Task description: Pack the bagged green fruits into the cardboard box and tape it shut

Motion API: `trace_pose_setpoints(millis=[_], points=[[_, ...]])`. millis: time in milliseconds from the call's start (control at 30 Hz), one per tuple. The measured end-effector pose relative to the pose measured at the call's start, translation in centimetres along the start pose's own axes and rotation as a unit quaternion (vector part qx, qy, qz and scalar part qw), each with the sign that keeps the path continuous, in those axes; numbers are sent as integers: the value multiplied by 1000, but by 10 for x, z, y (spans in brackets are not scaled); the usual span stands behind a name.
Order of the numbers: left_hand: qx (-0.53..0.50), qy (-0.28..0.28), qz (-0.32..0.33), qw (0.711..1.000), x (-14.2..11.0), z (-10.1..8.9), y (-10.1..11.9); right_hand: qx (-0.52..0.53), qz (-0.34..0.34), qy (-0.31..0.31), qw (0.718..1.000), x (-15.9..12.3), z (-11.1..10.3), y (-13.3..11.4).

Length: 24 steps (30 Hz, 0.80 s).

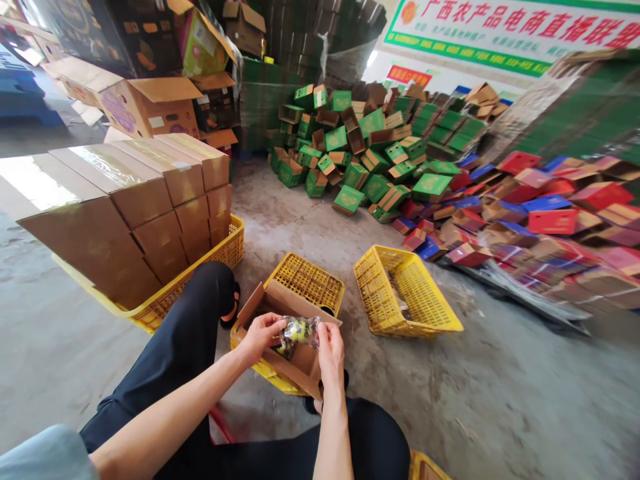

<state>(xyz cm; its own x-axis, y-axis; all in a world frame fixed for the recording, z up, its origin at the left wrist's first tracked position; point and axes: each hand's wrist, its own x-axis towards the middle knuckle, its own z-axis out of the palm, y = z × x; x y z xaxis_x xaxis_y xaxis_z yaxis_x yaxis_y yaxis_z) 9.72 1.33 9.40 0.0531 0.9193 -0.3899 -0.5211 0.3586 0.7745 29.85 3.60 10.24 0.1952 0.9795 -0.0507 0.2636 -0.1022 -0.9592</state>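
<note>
Between my hands is a clear plastic packet [301,331] with something yellow-green and dark inside; I cannot make out its exact kind. My left hand [262,337] pinches its left end, and the fingers of my right hand [331,347] are closed on its right end. The packet is held just above an open cardboard box [311,363]. Inside the box, near my left fingers, lies a similar packet [284,349], partly covered. Under the box is a yellow plastic crate [274,378].
Beyond the box sits an upturned yellow crate [305,280]. Another yellow crate [410,293] stands to the right with something dark in it. Taped cartons [150,193] fill a long crate at left. Green boxes [350,143] and red and blue boxes [553,221] are heaped behind.
</note>
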Motion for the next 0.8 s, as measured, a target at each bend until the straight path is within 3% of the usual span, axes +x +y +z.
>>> trace_pose_setpoints(millis=[67,233,467,600,800], points=[[-17,-12,-11,1000,-1,-1,1,11,-4,-3,1000,1,2,1],[-14,-103,-43,994,-5,-2,8,77,-6,-23,997,0,9,-1],[-25,-72,-22,997,-12,1,10,122,72,-84,986,-10,13,-15],[-18,-77,-4,997,-11,2,9,75,47,-108,990,-12,9,-17],[-39,-104,-24,994,-11,1,9,68,14,-80,994,-8,7,-9]])
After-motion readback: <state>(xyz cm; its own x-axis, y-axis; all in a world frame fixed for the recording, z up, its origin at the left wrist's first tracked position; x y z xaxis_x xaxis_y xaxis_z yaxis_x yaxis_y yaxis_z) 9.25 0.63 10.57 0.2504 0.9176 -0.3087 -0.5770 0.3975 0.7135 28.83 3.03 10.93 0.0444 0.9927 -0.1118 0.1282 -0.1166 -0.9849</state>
